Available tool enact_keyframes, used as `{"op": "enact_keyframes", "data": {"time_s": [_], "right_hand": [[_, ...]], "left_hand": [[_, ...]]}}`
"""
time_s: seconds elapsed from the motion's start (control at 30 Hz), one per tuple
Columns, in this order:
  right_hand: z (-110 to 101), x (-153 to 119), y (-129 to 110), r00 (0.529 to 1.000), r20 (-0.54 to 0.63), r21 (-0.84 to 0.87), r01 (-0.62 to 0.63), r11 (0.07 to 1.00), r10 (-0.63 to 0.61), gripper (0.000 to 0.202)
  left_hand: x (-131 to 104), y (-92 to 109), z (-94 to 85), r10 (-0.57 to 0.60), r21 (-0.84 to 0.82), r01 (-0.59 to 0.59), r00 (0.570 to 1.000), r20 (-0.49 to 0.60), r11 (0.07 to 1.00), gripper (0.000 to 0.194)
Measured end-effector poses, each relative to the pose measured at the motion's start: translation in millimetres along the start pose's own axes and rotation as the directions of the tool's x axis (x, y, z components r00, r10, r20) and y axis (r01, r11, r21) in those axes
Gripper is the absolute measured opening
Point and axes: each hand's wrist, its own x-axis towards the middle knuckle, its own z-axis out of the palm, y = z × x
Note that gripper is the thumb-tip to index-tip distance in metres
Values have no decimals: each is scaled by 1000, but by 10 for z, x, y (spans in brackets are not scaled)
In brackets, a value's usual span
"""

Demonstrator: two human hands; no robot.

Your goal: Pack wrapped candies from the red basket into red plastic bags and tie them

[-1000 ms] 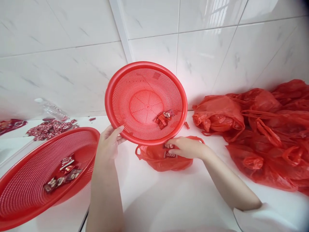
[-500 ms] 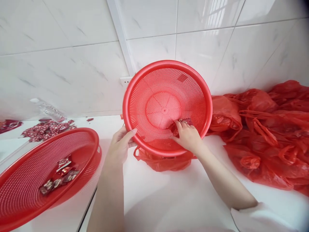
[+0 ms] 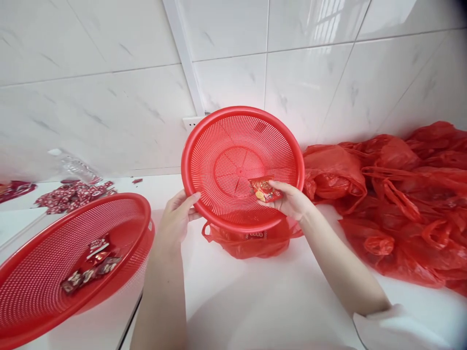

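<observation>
Since half a second ago, a small red foil packet (image 3: 265,189) has been lifted from the round red perforated plastic basket (image 3: 233,146), pinched by the right hand (image 3: 292,200). The tilted basket's rim is gripped by the left hand (image 3: 177,218) above a red plastic bag (image 3: 251,241).

The round perforated plastic basket (image 3: 233,146) is bright red; the small foil packet (image 3: 265,190) red with gold print; the crumpled thin plastic bags (image 3: 401,194) red; the desk (image 3: 262,301) white.

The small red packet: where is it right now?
Head view, centre: the small red packet is pinched in the right hand, in front of the tilted red basket.
</observation>
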Motion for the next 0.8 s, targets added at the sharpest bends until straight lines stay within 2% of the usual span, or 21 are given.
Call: {"op": "enact_keyframes", "data": {"time_s": [0.07, 0.17, 0.27, 0.4, 0.5, 0.67, 0.73, 0.8], "right_hand": [[18, -15, -13, 1000, -13, 76, -13, 997, 14, 36], [19, 8, 18, 1000, -14, 82, -7, 997, 8, 37], [-1, 46, 71, 999, -2, 102, 52, 993, -52, 32], [11, 39, 94, 991, -40, 35, 132, 991, -131, 29], [38, 23, 84, 987, -104, 46, 129, 991, -123, 28], [28, 67, 77, 942, -334, 134, 89, 987, -40, 30], [19, 76, 77, 935, -350, 123, 105, 987, -56, 32], [17, 67, 80, 941, -318, 40, 138, 990, -118, 36]], "left_hand": [[14, -1, -28, 7, -3, -8, 1000, -16, 1000, 29], [33, -4, -70, 17, 6, -17, 999, -33, 1000, 29], [52, -5, -121, 9, 16, -8, 998, -54, 1000, 31], [63, -1, -176, 10, 40, -7, 997, -79, 999, 30], [65, 1, -188, 28, 45, -24, 995, -93, 999, 28], [69, -3, -190, 17, 36, -14, 995, -95, 999, 28], [72, -7, -190, 12, 32, -9, 996, -83, 999, 27], [76, -9, -189, 3, 27, -1, 997, -72, 1000, 28]]}}
